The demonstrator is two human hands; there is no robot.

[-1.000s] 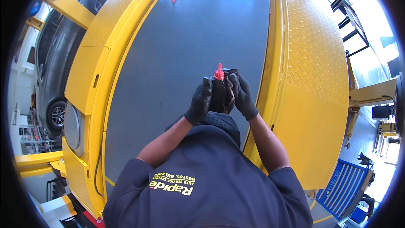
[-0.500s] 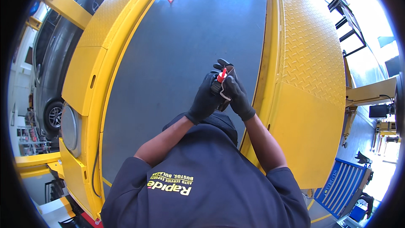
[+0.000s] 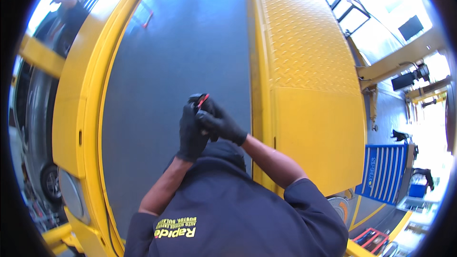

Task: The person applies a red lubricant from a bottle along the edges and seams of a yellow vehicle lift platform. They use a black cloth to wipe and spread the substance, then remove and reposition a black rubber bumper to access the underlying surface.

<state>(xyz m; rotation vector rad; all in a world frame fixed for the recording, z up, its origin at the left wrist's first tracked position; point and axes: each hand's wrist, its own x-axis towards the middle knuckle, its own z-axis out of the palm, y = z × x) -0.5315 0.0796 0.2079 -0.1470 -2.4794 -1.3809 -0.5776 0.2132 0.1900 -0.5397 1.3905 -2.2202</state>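
Observation:
My black-gloved hands meet in front of my chest, above the blue-grey floor between two yellow lift runways. Upright, my left hand (image 3: pixel 191 135) is closed around a small dark object, mostly hidden by the glove. A slim red tip (image 3: pixel 203 100) sticks up between the hands. From the right, my right hand (image 3: pixel 221 123) presses against the left one, its fingers curled in. A sliver of something brownish shows beside the red tip; what the right fingers grip is hidden. A small pale bit shows low between the palms, too blurred to name.
The left runway (image 3: pixel 71 114) and right runway (image 3: pixel 314 133) flank me. Beyond the left one are a grey car (image 3: pixel 40 109) and another person (image 3: pixel 74 12). At right stand a blue tool cabinet (image 3: pixel 386 171), a black metal frame (image 3: pixel 345 2) and a red tray (image 3: pixel 371 240).
The whole view has swung, shifting the scene left. My hands are more tightly together, and the red tip leans right with less of its holder showing. A person has appeared at upper left.

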